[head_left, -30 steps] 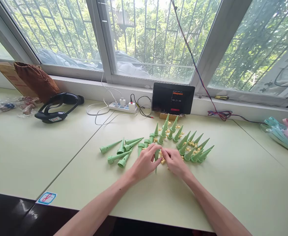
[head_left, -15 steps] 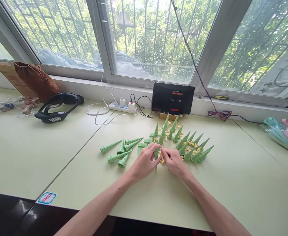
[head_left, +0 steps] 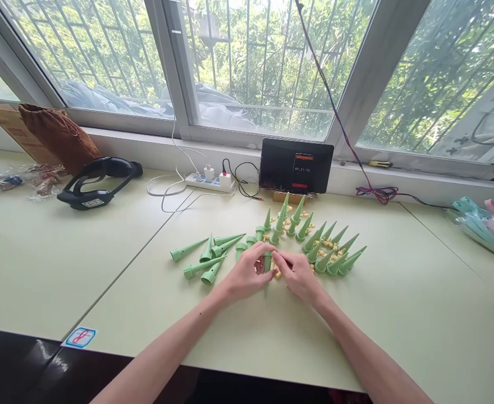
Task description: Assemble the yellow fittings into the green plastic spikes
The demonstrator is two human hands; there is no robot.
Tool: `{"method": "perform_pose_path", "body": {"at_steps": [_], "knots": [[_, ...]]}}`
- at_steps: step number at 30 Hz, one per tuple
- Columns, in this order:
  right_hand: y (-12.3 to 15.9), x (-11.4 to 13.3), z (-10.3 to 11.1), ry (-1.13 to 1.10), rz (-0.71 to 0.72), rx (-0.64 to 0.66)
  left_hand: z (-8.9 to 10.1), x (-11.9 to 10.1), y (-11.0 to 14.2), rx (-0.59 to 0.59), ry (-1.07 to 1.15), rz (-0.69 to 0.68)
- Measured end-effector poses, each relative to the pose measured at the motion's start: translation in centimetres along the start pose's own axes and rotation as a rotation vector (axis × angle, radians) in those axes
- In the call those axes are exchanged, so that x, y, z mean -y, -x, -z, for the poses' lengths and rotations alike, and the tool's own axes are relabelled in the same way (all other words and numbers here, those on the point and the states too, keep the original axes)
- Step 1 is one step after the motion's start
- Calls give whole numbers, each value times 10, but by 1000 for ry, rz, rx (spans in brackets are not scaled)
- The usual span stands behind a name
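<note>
My left hand [head_left: 249, 272] is closed round a green plant watering spike [head_left: 267, 264], its tip pointing down toward me. The fingers of my right hand [head_left: 300, 275] are pinched at the upper end of that spike; what they hold is hidden. A small yellow valve piece [head_left: 278, 275] shows between my hands; I cannot tell whether it is attached to the spike. To the right and behind stand several upright green spikes [head_left: 323, 262] with yellow valves [head_left: 334, 257] among them. Several loose green spikes [head_left: 205, 270] lie on their sides to the left of my left hand.
At the back of the table [head_left: 137, 303] a dark tablet [head_left: 278, 165] leans near a power strip [head_left: 210, 182] with cables. A black headset [head_left: 91, 185] and brown pouch [head_left: 59, 137] are at left. Bagged teal and pink items [head_left: 483, 224] lie far right.
The view has shifted slightly. My hands keep nearly the same hold on the spike, with only a small movement of the fingers at its upper end.
</note>
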State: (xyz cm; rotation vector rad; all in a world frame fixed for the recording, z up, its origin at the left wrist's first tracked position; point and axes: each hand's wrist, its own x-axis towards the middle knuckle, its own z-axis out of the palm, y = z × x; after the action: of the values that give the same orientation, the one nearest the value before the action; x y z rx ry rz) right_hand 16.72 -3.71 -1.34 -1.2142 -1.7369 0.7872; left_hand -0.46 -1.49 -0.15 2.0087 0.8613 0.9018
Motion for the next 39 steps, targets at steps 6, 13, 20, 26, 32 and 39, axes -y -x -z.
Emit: {"method": "perform_pose_path", "body": {"at_steps": [6, 13, 20, 26, 32, 39], "knots": [[0, 3, 1, -52, 24, 0, 2, 3, -3, 68, 255, 110], [1, 7, 1, -54, 43, -35, 6, 5, -4, 168, 511, 124], [1, 11, 2, -42, 68, -66, 6, 3, -4, 195, 603, 116], [1, 11, 1, -25, 82, -81, 6, 3, -6, 158, 565, 126], [0, 6, 2, 16, 83, -228, 9, 4, -4, 21, 96, 107], [-2, -1, 3, 23, 42, -330, 6, 5, 1, -25, -328, 45]]}}
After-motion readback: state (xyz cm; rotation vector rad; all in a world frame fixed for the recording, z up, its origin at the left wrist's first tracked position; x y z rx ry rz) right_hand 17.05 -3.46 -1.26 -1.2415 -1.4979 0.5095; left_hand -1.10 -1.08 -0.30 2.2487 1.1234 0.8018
